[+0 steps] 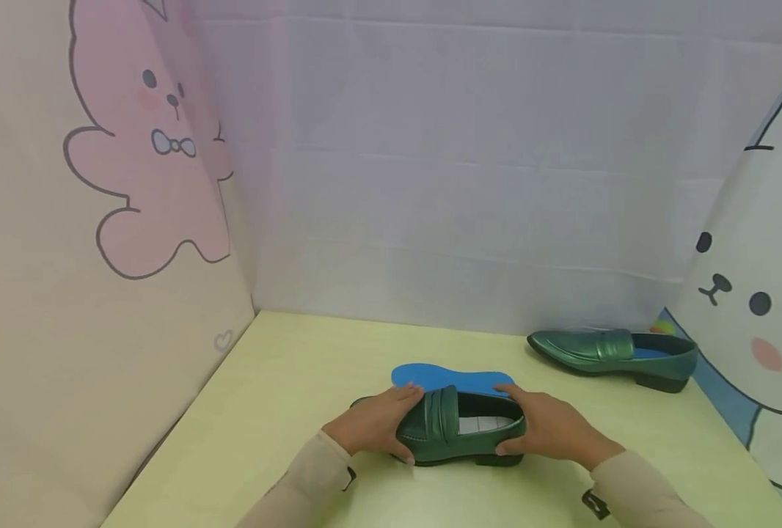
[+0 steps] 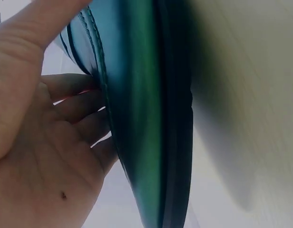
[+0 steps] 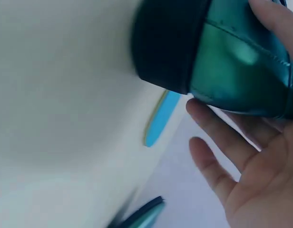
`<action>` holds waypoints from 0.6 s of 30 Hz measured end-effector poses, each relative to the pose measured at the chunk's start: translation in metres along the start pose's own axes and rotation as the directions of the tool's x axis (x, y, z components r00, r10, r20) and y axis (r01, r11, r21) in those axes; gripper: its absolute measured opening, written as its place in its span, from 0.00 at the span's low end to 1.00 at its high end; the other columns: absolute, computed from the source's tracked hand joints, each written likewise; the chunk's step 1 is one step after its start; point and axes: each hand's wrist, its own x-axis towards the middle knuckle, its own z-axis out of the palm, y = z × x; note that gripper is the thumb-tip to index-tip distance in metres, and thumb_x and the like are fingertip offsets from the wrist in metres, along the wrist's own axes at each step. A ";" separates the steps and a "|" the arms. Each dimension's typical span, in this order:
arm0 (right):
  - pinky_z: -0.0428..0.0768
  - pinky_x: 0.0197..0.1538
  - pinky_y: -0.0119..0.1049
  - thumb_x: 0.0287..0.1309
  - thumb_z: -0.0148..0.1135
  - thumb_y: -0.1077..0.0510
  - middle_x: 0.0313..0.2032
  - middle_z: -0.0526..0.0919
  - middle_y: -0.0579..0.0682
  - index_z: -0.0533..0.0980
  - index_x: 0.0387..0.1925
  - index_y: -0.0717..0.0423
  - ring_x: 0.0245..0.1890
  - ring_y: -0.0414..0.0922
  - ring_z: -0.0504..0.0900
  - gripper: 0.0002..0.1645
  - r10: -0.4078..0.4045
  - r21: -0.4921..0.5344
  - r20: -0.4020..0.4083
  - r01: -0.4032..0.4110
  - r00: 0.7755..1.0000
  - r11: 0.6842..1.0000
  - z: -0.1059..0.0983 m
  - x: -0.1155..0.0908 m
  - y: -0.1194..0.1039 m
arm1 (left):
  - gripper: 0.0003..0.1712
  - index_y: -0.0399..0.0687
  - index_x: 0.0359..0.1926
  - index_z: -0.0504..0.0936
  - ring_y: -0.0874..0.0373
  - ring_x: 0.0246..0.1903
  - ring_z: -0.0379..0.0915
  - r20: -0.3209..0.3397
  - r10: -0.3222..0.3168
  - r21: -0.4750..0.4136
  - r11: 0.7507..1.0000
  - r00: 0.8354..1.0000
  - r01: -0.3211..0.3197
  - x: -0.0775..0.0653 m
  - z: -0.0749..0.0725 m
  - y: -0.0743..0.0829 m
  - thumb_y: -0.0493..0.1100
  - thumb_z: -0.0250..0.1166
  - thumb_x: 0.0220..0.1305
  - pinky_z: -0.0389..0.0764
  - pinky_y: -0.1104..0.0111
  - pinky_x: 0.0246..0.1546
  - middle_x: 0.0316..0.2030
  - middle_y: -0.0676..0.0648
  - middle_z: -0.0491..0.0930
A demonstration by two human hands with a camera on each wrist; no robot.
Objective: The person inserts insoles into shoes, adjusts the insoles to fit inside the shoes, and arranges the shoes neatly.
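Pale yellow table (image 1: 325, 341), smooth light fabric wall (image 1: 463, 183) behind, and one glossy green loafer (image 1: 441, 425) gripped two-handed.
So the loafer's at the front middle of the table, metallic finish, stitched seams, wide strap, chunky dark heel; can't really tell if the sole's touching down. Left hand (image 1: 378, 422) grips the front part, right hand (image 1: 549, 425) grips around the heel end, thumbs on the near side. Flat, curvy blue insole (image 1: 444, 375) is just behind, and a matching pointy-toed shoe (image 1: 582, 352) sits back right.
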 end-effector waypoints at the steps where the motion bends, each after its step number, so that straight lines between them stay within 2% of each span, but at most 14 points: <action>1: 0.78 0.38 0.47 0.32 0.66 0.24 0.43 0.78 0.41 0.62 0.66 0.49 0.34 0.39 0.77 0.61 0.014 0.026 -0.001 -0.014 1.000 1.000 0.001 -0.001 0.001 | 0.63 0.48 0.73 0.47 0.50 0.67 0.47 0.004 -0.009 -0.006 1.000 1.000 0.009 0.000 0.000 -0.001 0.72 0.66 0.43 0.63 0.60 0.61 0.71 0.48 0.50; 4: 0.77 0.42 0.50 0.32 0.67 0.25 0.48 0.78 0.46 0.65 0.63 0.51 0.41 0.45 0.78 0.58 0.026 0.078 -0.019 -0.024 0.999 0.997 0.004 -0.003 0.005 | 0.61 0.51 0.73 0.49 0.53 0.66 0.50 0.008 -0.028 -0.027 0.999 1.000 0.028 0.000 0.000 -0.003 0.69 0.68 0.44 0.65 0.62 0.59 0.70 0.51 0.52; 7: 0.76 0.44 0.51 0.32 0.67 0.25 0.49 0.78 0.48 0.67 0.61 0.52 0.44 0.48 0.77 0.57 0.026 0.082 -0.040 -0.022 0.999 0.996 0.006 -0.004 0.006 | 0.60 0.53 0.72 0.50 0.56 0.65 0.52 0.010 -0.040 -0.032 0.999 0.999 0.040 0.000 0.000 -0.005 0.68 0.68 0.43 0.65 0.64 0.58 0.69 0.53 0.53; 14: 0.77 0.44 0.50 0.33 0.66 0.24 0.49 0.78 0.48 0.67 0.61 0.50 0.44 0.48 0.77 0.55 0.013 0.075 -0.057 -0.009 0.998 0.997 0.009 -0.003 0.004 | 0.60 0.56 0.72 0.50 0.56 0.65 0.54 0.038 -0.069 -0.036 0.997 0.997 0.070 0.000 -0.001 -0.007 0.67 0.69 0.42 0.65 0.64 0.59 0.69 0.54 0.54; 18: 0.77 0.42 0.49 0.33 0.66 0.25 0.46 0.79 0.46 0.67 0.61 0.49 0.41 0.46 0.78 0.55 0.030 0.089 -0.045 -0.026 0.999 0.996 0.011 -0.004 0.008 | 0.59 0.56 0.72 0.51 0.56 0.65 0.53 0.054 -0.074 -0.061 0.995 0.996 0.077 0.003 -0.006 -0.004 0.72 0.65 0.44 0.64 0.63 0.59 0.68 0.54 0.55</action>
